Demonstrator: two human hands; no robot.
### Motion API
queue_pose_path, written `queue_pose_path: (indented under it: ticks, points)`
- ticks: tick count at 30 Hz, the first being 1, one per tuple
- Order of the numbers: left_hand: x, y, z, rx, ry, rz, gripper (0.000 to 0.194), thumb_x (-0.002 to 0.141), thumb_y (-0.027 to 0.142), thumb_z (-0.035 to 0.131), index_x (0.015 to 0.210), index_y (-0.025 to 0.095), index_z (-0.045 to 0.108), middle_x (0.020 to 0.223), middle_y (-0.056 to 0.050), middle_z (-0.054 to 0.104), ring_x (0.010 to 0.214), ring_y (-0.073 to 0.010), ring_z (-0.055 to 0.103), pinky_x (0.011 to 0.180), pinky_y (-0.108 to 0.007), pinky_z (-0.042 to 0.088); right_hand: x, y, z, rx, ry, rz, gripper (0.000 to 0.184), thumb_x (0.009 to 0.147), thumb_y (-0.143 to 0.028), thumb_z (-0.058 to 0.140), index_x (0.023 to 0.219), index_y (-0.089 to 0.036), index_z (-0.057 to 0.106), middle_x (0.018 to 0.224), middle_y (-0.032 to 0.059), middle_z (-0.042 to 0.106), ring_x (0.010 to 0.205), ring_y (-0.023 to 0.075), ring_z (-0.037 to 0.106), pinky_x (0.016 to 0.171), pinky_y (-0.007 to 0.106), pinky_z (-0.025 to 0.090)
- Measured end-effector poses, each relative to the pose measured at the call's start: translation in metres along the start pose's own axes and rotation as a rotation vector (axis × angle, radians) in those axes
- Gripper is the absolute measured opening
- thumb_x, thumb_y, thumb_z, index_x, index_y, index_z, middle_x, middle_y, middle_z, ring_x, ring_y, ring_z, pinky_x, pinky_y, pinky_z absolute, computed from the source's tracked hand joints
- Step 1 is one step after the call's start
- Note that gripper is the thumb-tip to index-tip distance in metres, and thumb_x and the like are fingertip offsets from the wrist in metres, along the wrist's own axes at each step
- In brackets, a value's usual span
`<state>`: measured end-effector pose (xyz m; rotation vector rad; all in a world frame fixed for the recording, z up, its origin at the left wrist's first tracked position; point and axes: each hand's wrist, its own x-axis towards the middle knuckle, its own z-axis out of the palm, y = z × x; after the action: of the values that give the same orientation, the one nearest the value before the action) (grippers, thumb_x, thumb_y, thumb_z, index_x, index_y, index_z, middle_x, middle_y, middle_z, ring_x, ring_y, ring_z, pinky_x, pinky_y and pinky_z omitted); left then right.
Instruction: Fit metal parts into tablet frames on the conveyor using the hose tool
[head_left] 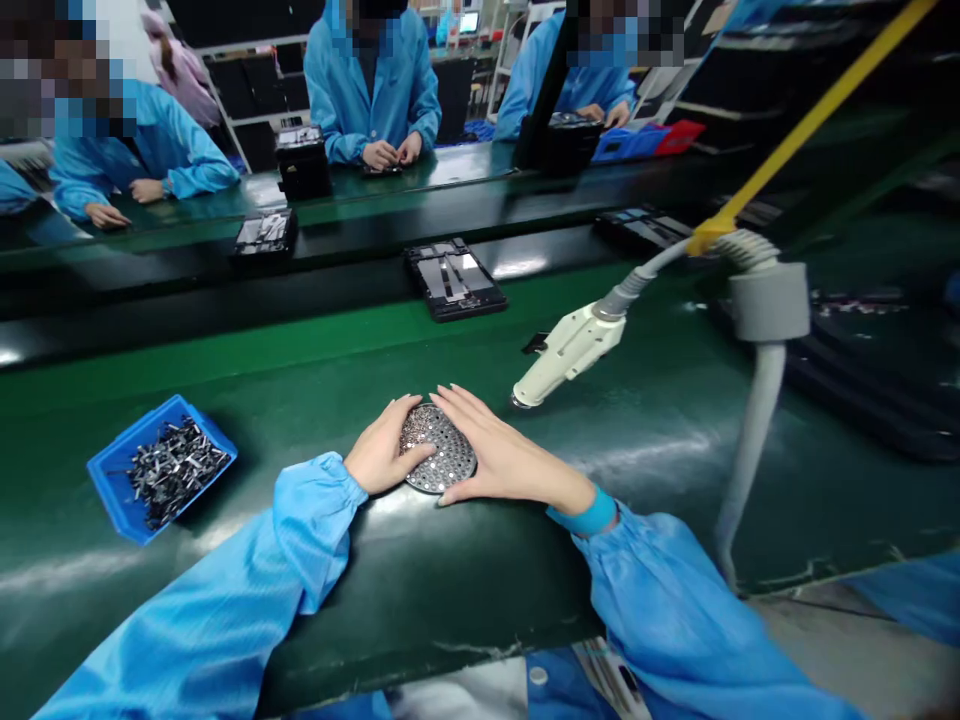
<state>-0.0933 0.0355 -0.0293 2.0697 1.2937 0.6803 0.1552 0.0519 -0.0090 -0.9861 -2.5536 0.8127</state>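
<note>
In the head view, the left hand (388,447) and right hand (507,449) are cupping a round perforated metal disc (439,448) between them, their fingers curving over its rim from either side, so both hands are closed around it. The disc is lying flat on the green table (645,520), just ahead of the wrists; being round, it is showing no long axis and no clear pointing direction. Even pressure from both sides looks like the sound way to keep it level. Left of the left hand, a blue tray (112,470) is holding dark metal parts (176,470). Right of the right hand, a white nozzle (566,355) is hanging from its hose (645,275). Beyond both hands, a black frame (454,280) is lying on a dark rail.
</note>
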Motion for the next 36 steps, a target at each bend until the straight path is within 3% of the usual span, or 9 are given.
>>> queue_pose_path:
  ticks: [5,9,12,15,19,22,25,28,36]
  points:
    - [0.007,0.005,0.004,-0.012,0.029,-0.028,0.058,0.097,0.029,0.055,0.153,0.017,0.043,0.155,-0.02,0.057,0.144,-0.0322,0.058,0.124,-0.055,0.046,0.02,-0.004,-0.005,-0.005,-0.117,-0.082,0.142,0.069,-0.071,0.087,0.172,-0.022,0.003,0.178,0.0236,0.02,0.168,0.0432,0.01,0.132,0.071,0.018]
    - [0.007,0.006,0.004,-0.031,0.05,-0.029,0.057,0.099,0.036,0.058,0.151,0.017,0.045,0.154,-0.02,0.057,0.143,-0.0315,0.058,0.123,-0.052,0.046,0.024,-0.009,-0.007,-0.011,-0.117,-0.083,0.14,0.069,-0.063,0.089,0.172,-0.017,0.006,0.176,0.0251,0.024,0.166,0.0431,0.019,0.133,0.067,0.022]
    - [0.01,0.007,0.005,-0.027,0.051,-0.016,0.062,0.097,0.042,0.063,0.151,0.016,0.045,0.156,-0.021,0.055,0.147,-0.0322,0.054,0.127,-0.053,0.042,0.018,-0.018,0.0,-0.019,-0.031,-0.058,0.134,0.069,-0.046,0.093,0.17,-0.013,0.011,0.171,0.0268,0.033,0.161,0.0425,0.031,0.13,0.062,0.034]
    - [0.019,0.012,0.012,-0.082,0.052,0.003,0.052,0.105,0.043,0.047,0.151,0.017,0.046,0.157,-0.018,0.054,0.149,-0.0278,0.052,0.128,-0.049,0.041,0.002,-0.032,0.021,-0.049,0.132,0.05,0.128,0.068,-0.038,0.091,0.168,-0.012,0.016,0.162,0.0275,0.042,0.154,0.0451,0.041,0.124,0.064,0.042]
    - [0.033,0.025,0.02,-0.197,0.042,0.087,0.046,0.109,0.041,0.037,0.146,0.018,0.052,0.153,-0.015,0.06,0.144,-0.0239,0.056,0.127,-0.045,0.042,-0.031,-0.043,0.046,-0.106,0.365,0.243,0.137,0.065,-0.057,0.093,0.168,-0.016,0.013,0.15,0.028,0.05,0.141,0.0493,0.051,0.113,0.072,0.049]
    - [0.051,0.03,0.005,-0.232,0.122,0.079,0.039,0.108,0.038,0.04,0.136,0.019,0.059,0.143,-0.012,0.067,0.136,-0.0224,0.061,0.123,-0.042,0.046,-0.045,-0.037,0.037,-0.138,0.326,0.191,0.146,0.061,-0.068,0.093,0.17,-0.017,0.009,0.157,0.0304,0.045,0.148,0.05,0.045,0.117,0.072,0.046]
    - [0.085,0.021,-0.025,-0.115,0.277,-0.119,0.029,0.104,0.03,0.047,0.126,0.018,0.062,0.138,-0.011,0.07,0.131,-0.0201,0.064,0.118,-0.036,0.048,-0.037,-0.025,0.014,-0.143,0.095,0.004,0.138,0.067,-0.071,0.087,0.17,-0.017,0.013,0.172,0.0285,0.028,0.163,0.0474,0.025,0.128,0.071,0.032]
    - [0.126,0.005,-0.054,0.031,0.362,-0.354,0.028,0.102,0.021,0.049,0.127,0.016,0.061,0.138,-0.013,0.069,0.129,-0.0204,0.065,0.115,-0.033,0.049,-0.019,-0.023,0.004,-0.118,-0.035,-0.073,0.127,0.071,-0.065,0.086,0.168,-0.015,0.023,0.17,0.0267,0.036,0.162,0.045,0.029,0.13,0.07,0.026]
    - [0.198,-0.029,-0.078,0.226,0.32,-0.746,0.055,0.1,0.046,0.063,0.133,0.002,0.063,0.144,-0.03,0.062,0.139,-0.0381,0.059,0.115,-0.044,0.047,-0.04,-0.037,0.032,-0.198,0.263,0.143,0.114,0.066,-0.044,0.086,0.162,-0.012,0.034,0.152,0.0276,0.051,0.141,0.0486,0.051,0.119,0.067,0.045]
